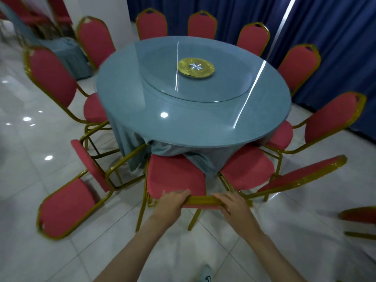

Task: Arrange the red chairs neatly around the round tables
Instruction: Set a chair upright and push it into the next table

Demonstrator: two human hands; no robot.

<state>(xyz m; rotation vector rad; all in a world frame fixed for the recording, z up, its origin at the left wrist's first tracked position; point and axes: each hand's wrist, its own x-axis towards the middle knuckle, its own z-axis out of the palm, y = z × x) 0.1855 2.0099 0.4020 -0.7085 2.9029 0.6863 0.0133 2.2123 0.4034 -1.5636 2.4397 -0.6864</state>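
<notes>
Gripped nearest red chair (175, 176) by its gold back rail (200, 200).
Noted fingers (184, 193) of left hand (174, 201) and right hand (233, 205) clamped on that rail; found chair's front touching draped cloth (162, 149) at tabletop's (142, 102) near edge.

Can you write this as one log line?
left hand: grips red chair back | right hand: grips same back | seat: against cloth of round table

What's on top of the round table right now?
A glass turntable with a gold hub sits over the blue tablecloth. The cloth drapes down, hiding the base of the round table.
</notes>
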